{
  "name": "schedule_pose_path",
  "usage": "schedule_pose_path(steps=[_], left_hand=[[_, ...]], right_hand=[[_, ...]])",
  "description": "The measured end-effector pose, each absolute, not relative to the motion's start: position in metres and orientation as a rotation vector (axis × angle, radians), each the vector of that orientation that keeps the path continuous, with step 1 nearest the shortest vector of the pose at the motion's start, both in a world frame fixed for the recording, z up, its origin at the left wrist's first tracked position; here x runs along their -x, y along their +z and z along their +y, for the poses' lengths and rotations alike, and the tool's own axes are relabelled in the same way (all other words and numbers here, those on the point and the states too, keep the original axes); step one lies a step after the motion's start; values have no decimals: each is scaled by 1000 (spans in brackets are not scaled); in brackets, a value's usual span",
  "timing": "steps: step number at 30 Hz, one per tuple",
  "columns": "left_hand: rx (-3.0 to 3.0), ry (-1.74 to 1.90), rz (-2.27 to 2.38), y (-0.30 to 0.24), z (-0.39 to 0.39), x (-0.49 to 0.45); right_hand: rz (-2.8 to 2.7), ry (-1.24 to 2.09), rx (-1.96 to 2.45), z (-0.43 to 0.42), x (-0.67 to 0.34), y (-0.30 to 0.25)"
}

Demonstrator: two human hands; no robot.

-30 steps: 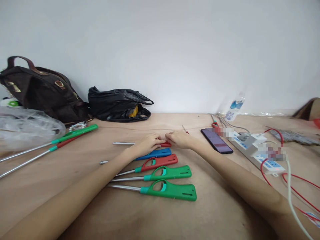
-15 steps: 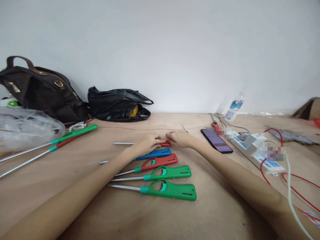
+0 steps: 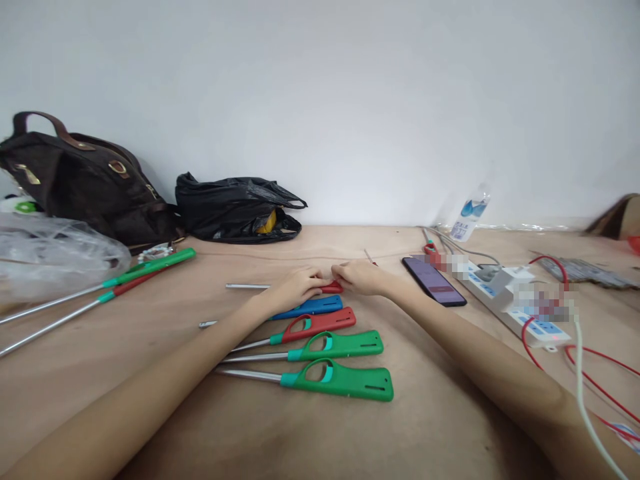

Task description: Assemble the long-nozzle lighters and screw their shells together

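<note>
At the far end of a row of long-necked gas lighters lies a red lighter [image 3: 330, 287], its metal tube pointing left. My left hand [image 3: 299, 285] is closed on its handle from the left. My right hand [image 3: 357, 277] is closed at the handle's right end, fingertips pinched, partly hiding it. Nearer to me lie a blue lighter [image 3: 317, 306], a second red lighter [image 3: 325, 323], a green lighter [image 3: 353, 344] and another green lighter [image 3: 350, 382], all with tubes to the left. My left forearm passes over several tubes.
A phone [image 3: 434, 282] and a white power strip [image 3: 510, 303] with cables lie right. A water bottle [image 3: 470, 213] leans at the wall. Left are a dark bag [image 3: 90, 180], a black plastic bag [image 3: 230, 210], clear plastic [image 3: 55, 257] and more lighters [image 3: 150, 268].
</note>
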State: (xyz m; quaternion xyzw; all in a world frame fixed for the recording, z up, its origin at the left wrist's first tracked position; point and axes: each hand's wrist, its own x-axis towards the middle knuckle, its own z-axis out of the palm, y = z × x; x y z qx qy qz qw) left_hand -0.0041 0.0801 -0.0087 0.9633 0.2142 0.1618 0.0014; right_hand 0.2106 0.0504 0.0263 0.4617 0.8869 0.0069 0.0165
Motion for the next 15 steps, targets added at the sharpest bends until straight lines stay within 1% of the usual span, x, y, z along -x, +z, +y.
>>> schedule_pose_path(steps=[4, 9, 15], left_hand=[[-3016, 501, 706, -6, 78, 3], [-2989, 470, 729, -3, 75, 3], [-2983, 480, 726, -4, 76, 4]], right_hand=[[2691, 46, -1537, 51, -212, 33], [2394, 159, -1854, 55, -237, 51], [2078, -26, -1873, 58, -262, 50]])
